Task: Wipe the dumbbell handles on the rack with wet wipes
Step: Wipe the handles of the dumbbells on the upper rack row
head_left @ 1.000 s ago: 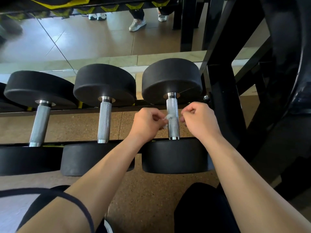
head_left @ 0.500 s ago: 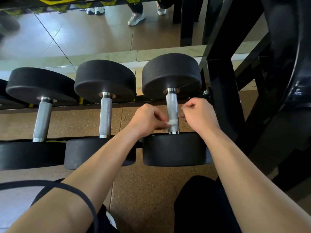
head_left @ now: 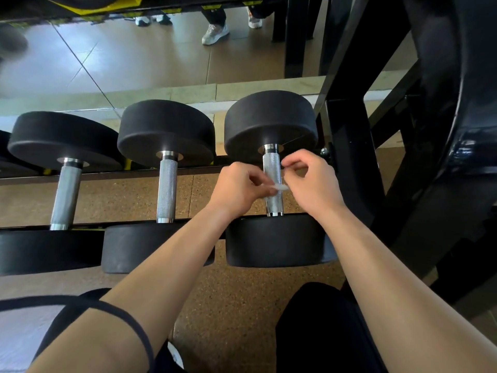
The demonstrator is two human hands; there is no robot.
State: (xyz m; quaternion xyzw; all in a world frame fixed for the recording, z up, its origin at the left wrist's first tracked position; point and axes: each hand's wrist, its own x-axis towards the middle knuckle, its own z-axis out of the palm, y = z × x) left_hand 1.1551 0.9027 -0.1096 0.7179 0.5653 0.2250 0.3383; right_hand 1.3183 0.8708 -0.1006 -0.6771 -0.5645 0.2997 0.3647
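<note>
Three black dumbbells lie across the rack rails, with knurled steel handles at the left (head_left: 66, 195), middle (head_left: 167, 189) and right (head_left: 272, 168). My left hand (head_left: 239, 188) pinches a small crumpled white wet wipe (head_left: 279, 187) against the front of the right handle, about halfway along it. My right hand (head_left: 309, 181) is on the other side of that handle with its fingers curled. Its thumb meets the wipe's right end and its index finger hooks toward the handle higher up. The lower part of the handle behind the wipe is partly hidden.
A black rack upright (head_left: 349, 157) stands just right of my right hand, with large dark equipment (head_left: 457, 103) beyond it. A mirror (head_left: 134, 57) behind the rack reflects tiled floor and someone's shoes. Speckled rubber flooring (head_left: 242, 305) lies below, and my dark-clothed knees are at the bottom.
Both hands have stayed at the right dumbbell's handle and worked the wipe along it. The right hand's fingers have lifted and spread a little, and the wipe now shows between the hands.
</note>
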